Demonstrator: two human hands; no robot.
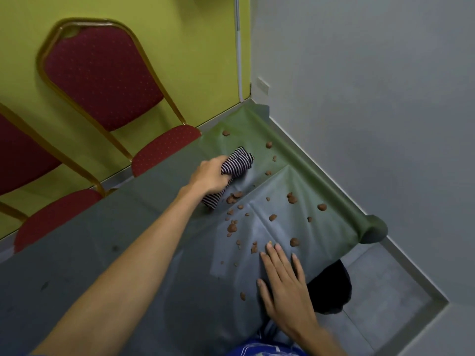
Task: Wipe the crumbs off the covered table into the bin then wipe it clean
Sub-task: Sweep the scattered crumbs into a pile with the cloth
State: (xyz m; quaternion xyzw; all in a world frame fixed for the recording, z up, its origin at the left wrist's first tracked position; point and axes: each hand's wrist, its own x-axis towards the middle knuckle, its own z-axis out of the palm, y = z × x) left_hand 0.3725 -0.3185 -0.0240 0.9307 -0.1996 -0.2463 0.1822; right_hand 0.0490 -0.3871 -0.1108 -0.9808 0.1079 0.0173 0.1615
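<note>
My left hand (210, 176) is gripping the striped cloth (240, 161), fingers curled around it, far on the table cover (128, 240); its long axis is running near-left to far-right. My right hand (282, 281) is pressing flat, fingers straight, on the cover between brown crumbs (232, 227) and the black bin (331, 291).

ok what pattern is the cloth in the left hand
Thin dark and white stripes. The cloth, gripped by the left hand, shows best in the head view.

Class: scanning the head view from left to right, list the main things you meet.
In order: red chairs → left hand gripping the striped cloth → right hand → black bin → rolled end of the table cover.
</note>
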